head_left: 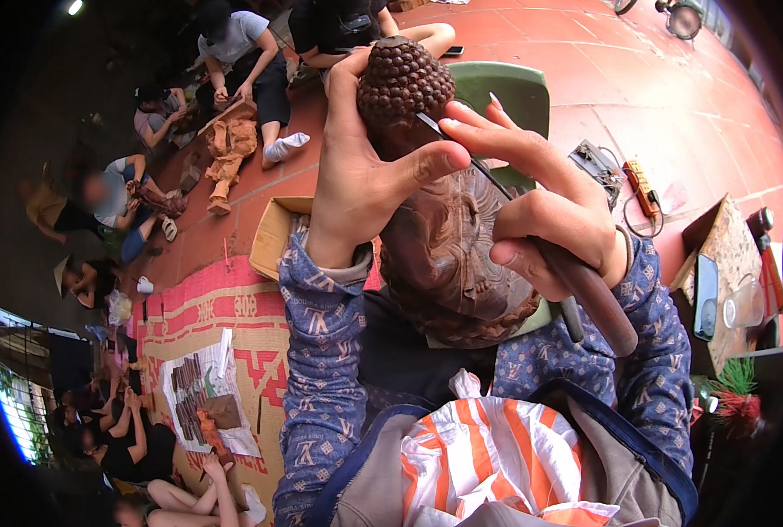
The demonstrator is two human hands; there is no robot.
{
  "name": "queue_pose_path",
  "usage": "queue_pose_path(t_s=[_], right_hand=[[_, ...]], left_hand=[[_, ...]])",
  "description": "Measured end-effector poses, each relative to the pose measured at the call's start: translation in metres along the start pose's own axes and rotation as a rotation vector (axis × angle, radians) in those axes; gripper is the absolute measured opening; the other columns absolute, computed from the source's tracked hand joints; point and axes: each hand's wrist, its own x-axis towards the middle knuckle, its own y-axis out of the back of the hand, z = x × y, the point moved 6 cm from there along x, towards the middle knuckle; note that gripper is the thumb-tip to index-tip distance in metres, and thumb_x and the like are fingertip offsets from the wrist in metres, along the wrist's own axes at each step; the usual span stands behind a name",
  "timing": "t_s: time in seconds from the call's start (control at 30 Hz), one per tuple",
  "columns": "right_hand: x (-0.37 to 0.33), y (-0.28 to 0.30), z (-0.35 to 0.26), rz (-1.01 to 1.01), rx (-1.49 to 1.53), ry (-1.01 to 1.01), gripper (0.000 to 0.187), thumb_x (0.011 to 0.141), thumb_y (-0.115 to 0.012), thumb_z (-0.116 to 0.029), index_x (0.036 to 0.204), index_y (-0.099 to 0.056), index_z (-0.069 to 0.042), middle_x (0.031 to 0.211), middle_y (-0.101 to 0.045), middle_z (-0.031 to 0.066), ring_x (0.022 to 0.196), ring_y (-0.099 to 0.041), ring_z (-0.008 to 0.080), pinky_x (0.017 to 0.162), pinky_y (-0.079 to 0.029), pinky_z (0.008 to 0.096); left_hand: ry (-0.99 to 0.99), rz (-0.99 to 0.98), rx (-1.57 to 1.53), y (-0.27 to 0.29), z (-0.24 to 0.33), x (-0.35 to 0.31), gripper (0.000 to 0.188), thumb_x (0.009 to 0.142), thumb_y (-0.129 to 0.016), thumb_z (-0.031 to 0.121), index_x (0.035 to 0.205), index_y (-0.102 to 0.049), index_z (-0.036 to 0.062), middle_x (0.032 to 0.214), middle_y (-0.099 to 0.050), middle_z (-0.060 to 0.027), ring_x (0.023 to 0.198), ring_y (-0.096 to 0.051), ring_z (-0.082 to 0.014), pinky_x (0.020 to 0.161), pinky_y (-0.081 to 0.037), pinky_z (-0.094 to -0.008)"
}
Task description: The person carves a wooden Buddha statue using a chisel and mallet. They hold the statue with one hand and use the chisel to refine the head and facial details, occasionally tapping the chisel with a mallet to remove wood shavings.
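A dark wooden statue (pixel 462 246) with a knobbly, curl-covered head leans up from my lap, its carved robe folds towards me. Around the side of its head my left hand (pixel 348 167) is wrapped, thumb stretched across the neck area; the other fingers are partly hidden behind. My right hand (pixel 549 193) grips a chisel (pixel 604 312) with a thick brown handle, its thin metal blade reaching to the statue just under the curls. The right fingertips rest near the blade's tip. A second, thinner dark handle (pixel 572 321) shows beneath that hand; what it belongs to is hidden.
Behind the statue stands a green plastic seat (pixel 514 83). A cardboard box (pixel 273 233) is at left, with several tools on paper (pixel 225 356) on the patterned mat (pixel 207 299). At right lie a power strip (pixel 642 186) and cluttered board (pixel 721 281). Several people sit carving nearby.
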Motion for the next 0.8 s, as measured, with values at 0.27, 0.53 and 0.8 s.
queue_pose_path(t_s=[0.27,0.53,0.8], right_hand=[[-0.004,-0.003,0.003,0.052,0.045,-0.003,0.036,0.091,-0.060,-0.034,0.078,-0.053,-0.002,0.128,-0.046,0.0390,0.126,-0.042,0.0528,0.107,-0.022,0.0640],[0.000,-0.001,0.002,-0.062,-0.066,0.020,0.035,0.090,-0.062,-0.034,0.079,-0.051,-0.003,0.128,-0.046,0.0384,0.127,-0.041,0.0531,0.107,-0.021,0.0645],[-0.003,-0.006,0.012,-0.003,0.071,0.060,0.030,0.089,-0.064,-0.028,0.080,-0.050,-0.003,0.130,-0.045,0.0380,0.127,-0.040,0.0541,0.107,-0.019,0.0657]], left_hand=[[0.015,-0.037,-0.046,-0.005,0.002,0.003,0.085,0.069,-0.084,0.034,0.131,-0.036,0.0022,0.133,-0.048,-0.0149,0.121,-0.048,-0.0207,0.104,-0.038,-0.0334],[-0.015,0.013,-0.030,-0.002,0.000,0.000,0.087,0.073,-0.081,0.043,0.133,-0.034,0.0017,0.119,-0.053,-0.0095,0.110,-0.054,-0.0179,0.099,-0.043,-0.0312],[-0.057,-0.048,0.029,-0.002,0.000,0.002,0.081,0.077,-0.077,0.040,0.132,-0.033,0.0010,0.124,-0.053,-0.0141,0.110,-0.057,-0.0202,0.097,-0.046,-0.0327]])
